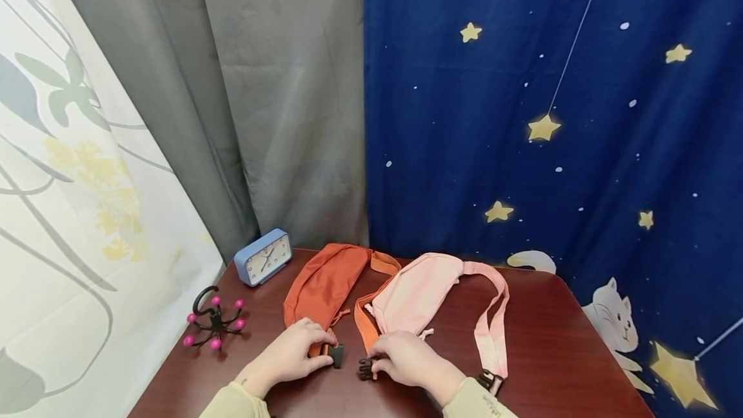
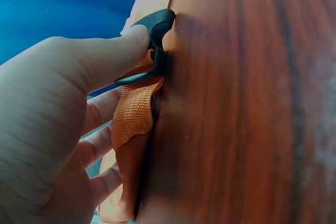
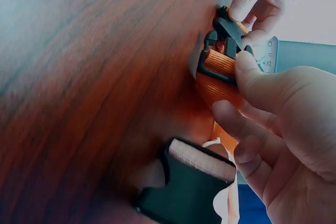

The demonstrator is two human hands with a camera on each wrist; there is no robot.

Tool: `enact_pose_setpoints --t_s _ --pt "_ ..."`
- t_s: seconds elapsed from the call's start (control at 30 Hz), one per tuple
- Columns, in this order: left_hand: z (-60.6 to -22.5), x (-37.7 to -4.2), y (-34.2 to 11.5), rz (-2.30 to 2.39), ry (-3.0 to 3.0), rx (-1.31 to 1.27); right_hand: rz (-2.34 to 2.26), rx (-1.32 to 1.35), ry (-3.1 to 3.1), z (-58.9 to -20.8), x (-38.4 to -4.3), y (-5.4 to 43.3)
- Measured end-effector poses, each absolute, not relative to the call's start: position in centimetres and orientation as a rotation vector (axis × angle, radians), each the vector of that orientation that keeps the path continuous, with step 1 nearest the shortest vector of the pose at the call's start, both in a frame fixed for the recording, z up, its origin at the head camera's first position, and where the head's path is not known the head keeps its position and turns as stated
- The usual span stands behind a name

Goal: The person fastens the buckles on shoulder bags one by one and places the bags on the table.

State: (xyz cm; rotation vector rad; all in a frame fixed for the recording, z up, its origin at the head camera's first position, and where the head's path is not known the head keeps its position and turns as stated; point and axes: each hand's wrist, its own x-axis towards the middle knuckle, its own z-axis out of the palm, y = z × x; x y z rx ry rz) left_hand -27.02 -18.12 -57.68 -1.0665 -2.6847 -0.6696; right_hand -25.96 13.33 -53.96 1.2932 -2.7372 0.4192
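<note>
An orange-red waist bag (image 1: 327, 282) lies on the table, its strap ends apart. My left hand (image 1: 293, 352) pinches the black socket half of its buckle (image 1: 335, 356); in the left wrist view the thumb lies on that buckle half (image 2: 160, 27), with orange webbing (image 2: 137, 109) below. My right hand (image 1: 409, 361) holds the pronged half of the buckle (image 1: 366, 369) on the orange strap (image 1: 366, 328). The two halves face each other with a small gap in the head view. Right beside them lies a pink waist bag (image 1: 415, 292), partly behind the right hand.
The pink bag's strap (image 1: 499, 289) loops right, ending at a black buckle (image 1: 489, 380), seen close in the right wrist view. Left are a blue alarm clock (image 1: 264, 258) and a black object with pink balls (image 1: 216, 322). Curtains (image 1: 302, 115) stand behind the table (image 1: 551, 340).
</note>
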Motion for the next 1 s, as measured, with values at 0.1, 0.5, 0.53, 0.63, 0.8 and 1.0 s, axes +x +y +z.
enact_pose_setpoints --t_s 0.1,0.5,0.53,0.63,0.8,1.0 --pt "-57.9 -27.1 -18.3 -0.741 -2.678 -1.074 0.469 1.242 -2.784 -54.3 -26.0 12.8" --pt "-58.7 -27.2 -18.1 -1.029 -2.668 -1.008 0.587 0.989 -2.758 -56.0 -26.1 10.2" --pt "-58.8 -27.2 -18.1 -1.034 -2.665 -1.009 0.601 0.981 -2.759 -56.1 -26.1 10.1" --pt "-58.9 -27.2 -18.0 -1.041 -2.666 -1.004 0.633 0.966 -2.772 -56.3 -26.2 9.7" --pt "-58.9 -27.1 -18.0 -1.035 -2.663 -0.992 0.661 0.958 -2.791 -56.6 -26.1 9.3" --pt "-58.9 -27.1 -18.0 -1.042 -2.649 -0.991 0.715 0.942 -2.787 -56.8 -26.1 9.2"
